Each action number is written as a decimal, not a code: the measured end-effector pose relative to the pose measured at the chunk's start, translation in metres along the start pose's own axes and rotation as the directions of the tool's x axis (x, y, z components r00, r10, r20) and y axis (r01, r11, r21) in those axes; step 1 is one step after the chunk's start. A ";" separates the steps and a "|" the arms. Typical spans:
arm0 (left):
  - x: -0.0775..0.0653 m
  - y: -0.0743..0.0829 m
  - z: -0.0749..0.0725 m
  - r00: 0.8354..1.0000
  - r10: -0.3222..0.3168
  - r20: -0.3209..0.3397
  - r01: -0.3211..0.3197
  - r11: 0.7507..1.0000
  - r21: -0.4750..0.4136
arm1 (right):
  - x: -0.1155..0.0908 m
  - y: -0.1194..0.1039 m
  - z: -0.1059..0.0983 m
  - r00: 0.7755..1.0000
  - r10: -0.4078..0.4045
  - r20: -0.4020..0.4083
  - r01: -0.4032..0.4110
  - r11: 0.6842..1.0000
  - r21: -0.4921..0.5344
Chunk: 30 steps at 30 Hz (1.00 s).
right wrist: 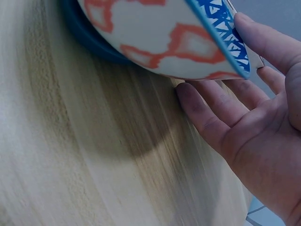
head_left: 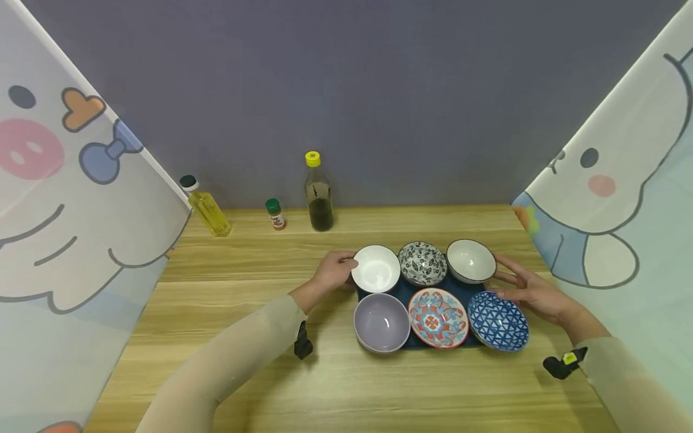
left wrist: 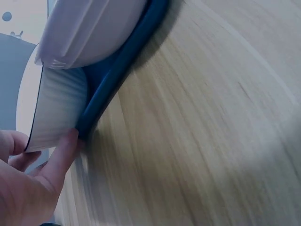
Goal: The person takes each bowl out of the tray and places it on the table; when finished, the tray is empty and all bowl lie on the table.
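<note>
Six bowls sit close together in two rows on a dark blue tray (head_left: 400,293). My left hand (head_left: 334,270) is at the tray's back left corner; its thumb lies over the rim of the plain white bowl (head_left: 376,269). In the left wrist view, a fingertip (left wrist: 70,134) meets the tray's edge under that bowl. My right hand (head_left: 533,293) spreads its fingers along the right side. Its thumb rests at the rim of the blue patterned bowl (head_left: 498,322), with other fingers by the dark-rimmed white bowl (head_left: 471,261) and low under the blue bowl's side.
A purple bowl (head_left: 382,323), a red floral bowl (head_left: 438,317) and a black-and-white bowl (head_left: 423,263) fill the other places. Behind stand an oil bottle (head_left: 210,210), a spice jar (head_left: 275,214) and a dark sauce bottle (head_left: 319,201). A grey wall (head_left: 346,102) rises behind the wooden table (head_left: 260,264).
</note>
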<state>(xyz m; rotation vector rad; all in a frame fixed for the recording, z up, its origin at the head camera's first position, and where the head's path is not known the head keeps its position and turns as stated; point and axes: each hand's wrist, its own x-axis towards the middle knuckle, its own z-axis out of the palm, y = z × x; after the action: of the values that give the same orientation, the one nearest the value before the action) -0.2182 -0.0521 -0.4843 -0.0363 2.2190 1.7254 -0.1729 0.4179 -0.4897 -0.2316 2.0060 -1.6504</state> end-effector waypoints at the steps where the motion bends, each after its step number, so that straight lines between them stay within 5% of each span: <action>1: 0.000 0.000 0.000 1.000 -0.004 -0.003 0.004 1.000 -0.003 | 0.000 0.000 0.000 1.000 -0.002 0.003 0.002 1.000 -0.002; 21: 0.000 0.013 -0.004 1.000 0.003 -0.026 -0.003 1.000 0.027 | 0.002 -0.001 0.001 0.998 0.045 -0.046 -0.046 0.999 -0.012; 30: -0.003 0.013 -0.012 1.000 -0.008 -0.019 0.008 1.000 0.002 | 0.005 -0.006 0.003 0.997 0.052 -0.066 -0.058 0.994 -0.098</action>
<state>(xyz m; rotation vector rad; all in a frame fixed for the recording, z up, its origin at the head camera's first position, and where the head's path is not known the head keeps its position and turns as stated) -0.2214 -0.0604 -0.4684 -0.0620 2.2312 1.7257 -0.1764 0.4117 -0.4856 -0.1606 2.1252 -1.5435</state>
